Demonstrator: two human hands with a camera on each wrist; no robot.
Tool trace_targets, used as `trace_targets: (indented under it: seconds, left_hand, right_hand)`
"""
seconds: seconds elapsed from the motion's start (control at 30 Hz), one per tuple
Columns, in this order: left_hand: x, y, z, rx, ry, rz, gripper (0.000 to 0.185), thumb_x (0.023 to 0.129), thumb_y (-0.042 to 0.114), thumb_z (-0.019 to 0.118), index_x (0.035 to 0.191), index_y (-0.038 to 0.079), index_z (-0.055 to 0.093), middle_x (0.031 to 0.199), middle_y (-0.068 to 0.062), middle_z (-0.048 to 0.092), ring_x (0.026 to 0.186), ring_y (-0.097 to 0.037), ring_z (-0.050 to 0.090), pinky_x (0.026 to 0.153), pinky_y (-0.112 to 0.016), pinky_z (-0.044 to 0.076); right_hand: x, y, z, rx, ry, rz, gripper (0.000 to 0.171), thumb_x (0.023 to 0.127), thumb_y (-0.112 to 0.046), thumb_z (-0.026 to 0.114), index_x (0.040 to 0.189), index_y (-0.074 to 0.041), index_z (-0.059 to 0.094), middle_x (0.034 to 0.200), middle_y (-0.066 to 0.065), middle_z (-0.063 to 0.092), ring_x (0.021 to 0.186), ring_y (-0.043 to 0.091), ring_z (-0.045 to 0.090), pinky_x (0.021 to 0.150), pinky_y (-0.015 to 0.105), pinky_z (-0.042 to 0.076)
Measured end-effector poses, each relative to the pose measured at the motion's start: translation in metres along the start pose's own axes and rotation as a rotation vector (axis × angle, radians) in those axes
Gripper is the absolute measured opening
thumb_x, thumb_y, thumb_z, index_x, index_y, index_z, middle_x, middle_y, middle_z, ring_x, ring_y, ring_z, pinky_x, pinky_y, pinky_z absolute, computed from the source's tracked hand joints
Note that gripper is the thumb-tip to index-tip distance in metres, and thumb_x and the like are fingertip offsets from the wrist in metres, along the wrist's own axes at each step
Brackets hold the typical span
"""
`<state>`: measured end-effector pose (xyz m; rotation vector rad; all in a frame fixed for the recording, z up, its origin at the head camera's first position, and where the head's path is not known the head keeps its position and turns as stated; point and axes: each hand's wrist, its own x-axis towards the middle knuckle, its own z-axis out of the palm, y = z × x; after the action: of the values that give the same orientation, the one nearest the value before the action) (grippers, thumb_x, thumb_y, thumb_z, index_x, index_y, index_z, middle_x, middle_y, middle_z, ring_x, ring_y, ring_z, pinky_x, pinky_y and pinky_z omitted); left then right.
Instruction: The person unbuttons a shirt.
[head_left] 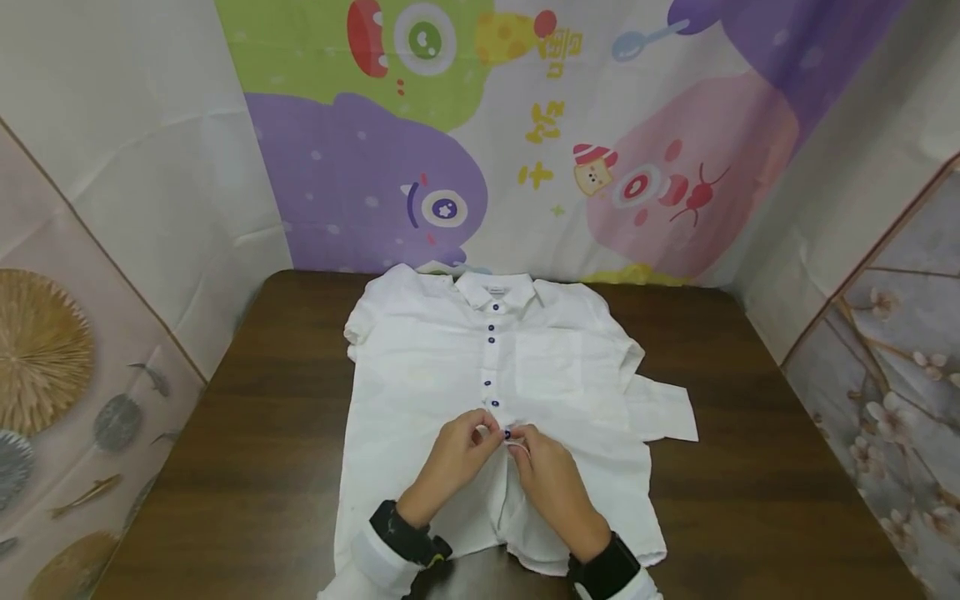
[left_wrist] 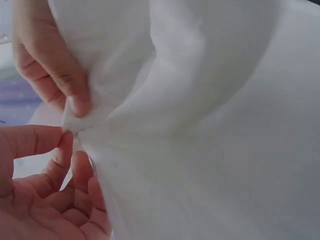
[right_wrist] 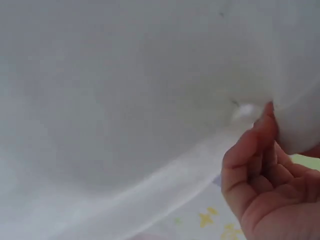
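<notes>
White crumpled shirt (head_left: 450,358), soft placket pinched by both hands' fingers (head_left: 491,433)

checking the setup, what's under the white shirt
The white short-sleeved shirt lies on a dark brown wooden table; anything between them is covered.

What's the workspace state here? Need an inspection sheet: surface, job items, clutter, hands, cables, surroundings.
Surface: dark wooden table, bare around the garment.
Job's things: white short-sleeved shirt lying flat, front up, collar away from the person; dark blue buttons down the placket, upper ones fastened.
Clutter: nothing seen.
Hands: left hand and right hand meet at the placket below the fastened buttons; fingers pinch the fabric edge. Black bands on both wrists.
Cables: nothing seen.
Surroundings: cartoon-print cloth backdrop behind the table; patterned panels on both sides.
</notes>
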<state>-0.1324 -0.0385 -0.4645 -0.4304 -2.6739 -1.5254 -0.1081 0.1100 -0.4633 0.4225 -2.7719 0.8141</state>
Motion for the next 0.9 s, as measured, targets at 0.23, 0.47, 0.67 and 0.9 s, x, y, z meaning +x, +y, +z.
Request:
trace_targets:
  seconds: [0.23, 0.47, 0.67, 0.9]
  left_hand:
    - [0.007, 0.012, -0.006, -0.019, -0.024, 0.026, 0.01, 0.092, 0.017, 0.057, 0.092, 0.006, 0.058, 0.076, -0.006, 0.06, 0.052, -0.004, 0.04, 0.048, -0.019, 0.036]
    - [0.013, 0.022, -0.009, 0.01, 0.02, 0.102, 0.018, 0.089, 0.018, 0.062, 0.101, 0.005, 0.057, 0.088, -0.009, 0.063, 0.065, -0.01, 0.051, 0.059, -0.021, 0.044]
    - [0.016, 0.03, -0.011, 0.009, 0.079, 0.143, 0.018, 0.087, 0.019, 0.064, 0.096, 0.003, 0.063, 0.082, -0.006, 0.059, 0.072, -0.016, 0.057, 0.066, -0.024, 0.048]
    - [0.019, 0.035, -0.018, 0.053, 0.105, 0.183, 0.013, 0.087, 0.02, 0.065, 0.09, 0.008, 0.065, 0.076, 0.0, 0.054, 0.068, -0.011, 0.051, 0.062, -0.022, 0.045]
  right_hand:
    - [0.019, 0.001, -0.019, 0.028, 0.021, -0.024, 0.01, 0.089, -0.007, 0.059, 0.094, -0.001, 0.066, 0.087, 0.01, 0.069, 0.075, 0.017, 0.065, 0.063, 0.03, 0.051]
    - [0.032, -0.002, -0.038, 0.096, 0.042, -0.066, 0.009, 0.09, -0.005, 0.057, 0.091, -0.002, 0.065, 0.081, 0.009, 0.067, 0.069, 0.016, 0.06, 0.062, 0.029, 0.049]
    - [0.036, -0.007, -0.048, 0.128, 0.029, -0.043, 0.01, 0.092, -0.007, 0.054, 0.091, -0.004, 0.063, 0.081, 0.008, 0.066, 0.071, 0.016, 0.059, 0.063, 0.03, 0.048]
    - [0.039, -0.011, -0.056, 0.171, -0.009, 0.006, 0.021, 0.091, -0.023, 0.058, 0.105, -0.008, 0.063, 0.099, 0.008, 0.068, 0.091, 0.021, 0.065, 0.078, 0.038, 0.051]
